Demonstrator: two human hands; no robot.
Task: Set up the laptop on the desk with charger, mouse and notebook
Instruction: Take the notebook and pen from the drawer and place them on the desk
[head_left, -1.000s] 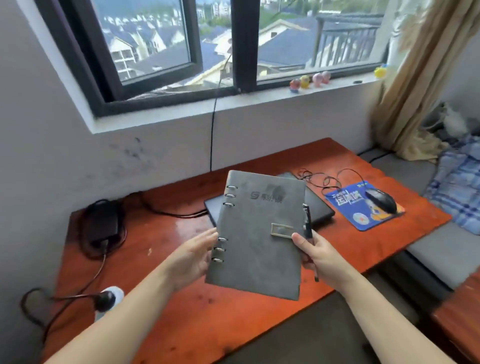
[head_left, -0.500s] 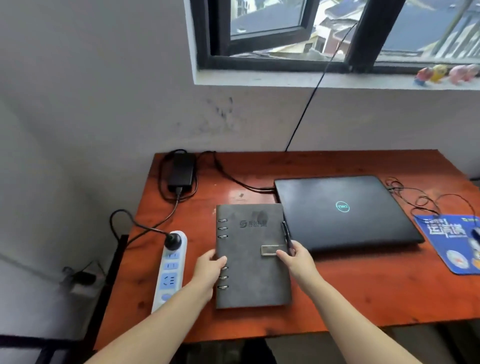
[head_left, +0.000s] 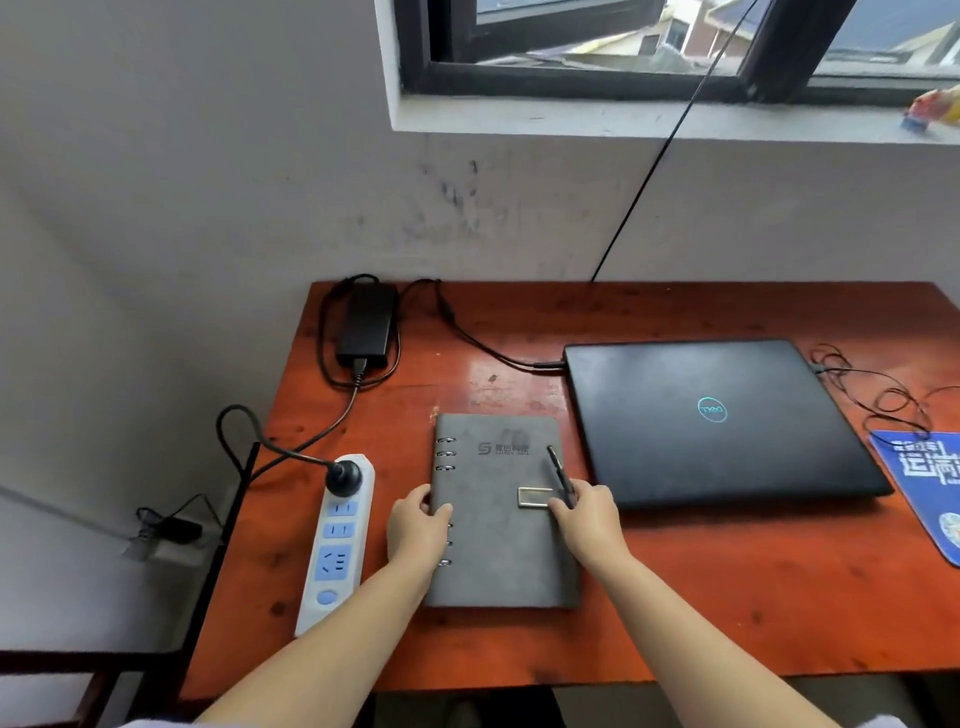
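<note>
- Desk (head_left: 675, 597): red-brown wooden top, set against a pale wall under a window.
- Notebook (head_left: 501, 551): grey ring-bound cover, closed, lying flat on the desk between the power strip and the laptop, rings along its left edge, a metal clasp near its right edge.
- Pen (head_left: 560, 475): dark, tilted across the notebook's right edge, its lower end at the right hand.
- Left hand (head_left: 415, 530): fingers curled over the notebook's ringed left edge, gripping it.
- Right hand (head_left: 587, 522): fingers closed on the notebook's right edge beside the clasp; thumb touching the pen.
- Laptop (head_left: 717, 421): black, lid shut, just right of the notebook, a cable plugged into its left side.
- Charger (head_left: 366, 325): black brick at the desk's far left corner, cord coiled around it.
- Power strip (head_left: 337, 540): white with blue sockets, at the left edge, one black plug seated in its top.
- Mouse pad (head_left: 930, 483): blue, partly cut off at the right.
</note>
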